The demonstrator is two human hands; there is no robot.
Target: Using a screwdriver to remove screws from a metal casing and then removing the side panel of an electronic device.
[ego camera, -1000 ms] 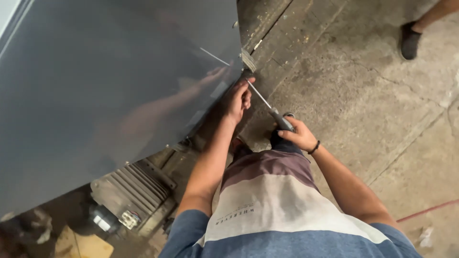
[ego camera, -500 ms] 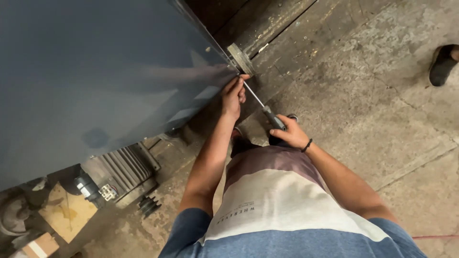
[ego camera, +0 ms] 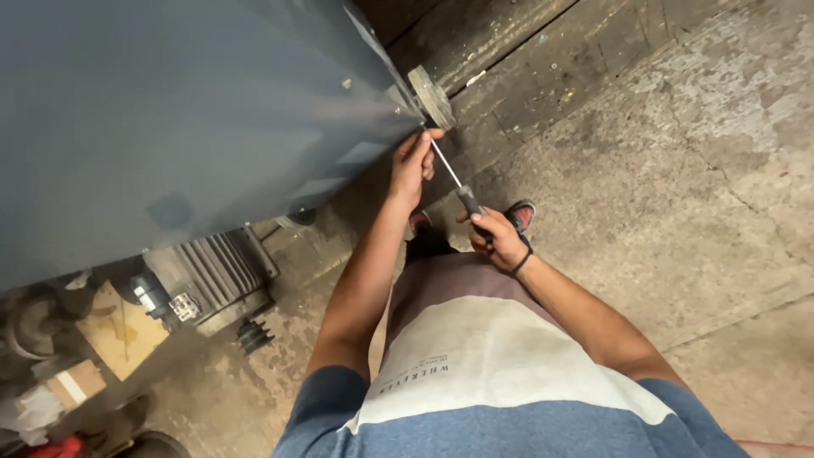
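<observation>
At panel corner — screwdriver, both hands, as before.

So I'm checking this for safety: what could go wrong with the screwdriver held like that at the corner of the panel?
The left hand pinches the thin metal shaft of the black-handled screwdriver right by its tip, so a slip could jab the fingers. The tip meets the edge of the large grey metal panel at a slant and may skid off. The right hand could then lurch forward.
</observation>
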